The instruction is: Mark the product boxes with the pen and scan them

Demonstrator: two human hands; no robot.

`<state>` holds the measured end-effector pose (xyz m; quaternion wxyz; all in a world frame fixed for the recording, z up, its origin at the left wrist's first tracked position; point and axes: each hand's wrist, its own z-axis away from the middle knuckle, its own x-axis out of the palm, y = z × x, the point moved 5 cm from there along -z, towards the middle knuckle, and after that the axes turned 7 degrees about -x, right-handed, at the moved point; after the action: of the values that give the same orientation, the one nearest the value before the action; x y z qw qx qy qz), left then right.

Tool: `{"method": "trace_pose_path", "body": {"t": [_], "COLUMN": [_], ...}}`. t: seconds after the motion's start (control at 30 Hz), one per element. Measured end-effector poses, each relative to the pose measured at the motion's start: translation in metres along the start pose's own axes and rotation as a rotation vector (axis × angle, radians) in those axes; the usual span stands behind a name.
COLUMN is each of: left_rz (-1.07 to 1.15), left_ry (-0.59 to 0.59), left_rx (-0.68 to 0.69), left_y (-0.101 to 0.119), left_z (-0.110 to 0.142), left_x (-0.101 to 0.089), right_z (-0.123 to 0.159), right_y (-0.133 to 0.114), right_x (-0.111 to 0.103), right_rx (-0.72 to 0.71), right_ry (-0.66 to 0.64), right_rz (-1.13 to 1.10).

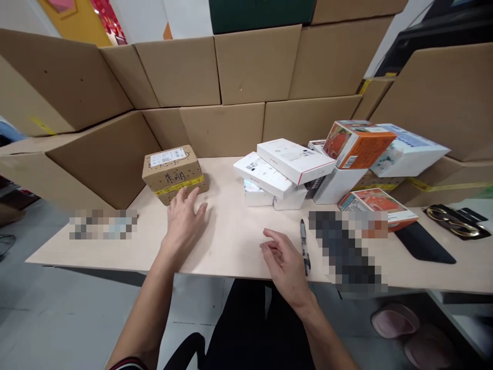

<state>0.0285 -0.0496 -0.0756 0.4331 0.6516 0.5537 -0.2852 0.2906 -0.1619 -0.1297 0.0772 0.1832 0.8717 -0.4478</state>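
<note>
The head view is showing the left hand (184,218) lying flat on the table (234,241), fingers spread and holding nothing, fingertips just beside the small brown box (174,173) with yellow tape at the table's back edge. The right hand (284,259) is hovering loosely curled and empty, near a black pen (304,245) lying to its right. Behind the pen, white boxes (283,169) are sitting stacked, an orange box (356,144) is leaning on them, and a cardboard wall (239,87) is standing behind

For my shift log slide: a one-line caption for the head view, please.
Left hand reaches toward a taped brown box; right hand hovers open beside a pen.
</note>
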Motion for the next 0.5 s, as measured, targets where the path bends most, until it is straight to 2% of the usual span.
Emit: {"method": "trace_pose_path", "body": {"t": [0.07, 0.17, 0.23, 0.3, 0.37, 0.43, 0.5], "left_rz": [0.085, 0.205, 0.198, 0.130, 0.044, -0.012, -0.028], "left_ry": [0.066, 0.196, 0.262, 0.240, 0.160, 0.067, -0.008], "left_rx": [0.189, 0.498, 0.616, 0.664, 0.661, 0.624, 0.618], "left_y": [0.040, 0.119, 0.172, 0.219, 0.254, 0.275, 0.283], "left_z": [-0.006, -0.004, -0.001, -0.001, -0.004, -0.011, -0.019], "left_x": [-0.003, -0.016, -0.024, -0.026, -0.020, -0.011, -0.005], "right_z": [0.001, 0.001, -0.001, -0.002, -0.003, -0.004, -0.004], "right_y": [0.000, -0.005, -0.009, -0.012, -0.014, -0.014, -0.015], "right_x": [-0.003, -0.003, -0.003, -0.004, -0.005, -0.005, -0.006], "right_rx": [-0.016, -0.081, -0.137, -0.171, -0.185, -0.194, -0.202], "right_ry": [0.030, 0.030, 0.029, 0.024, 0.020, 0.023, 0.028], "right_rz": [-0.003, -0.003, 0.007, 0.018, 0.030, 0.041, 0.047]}}
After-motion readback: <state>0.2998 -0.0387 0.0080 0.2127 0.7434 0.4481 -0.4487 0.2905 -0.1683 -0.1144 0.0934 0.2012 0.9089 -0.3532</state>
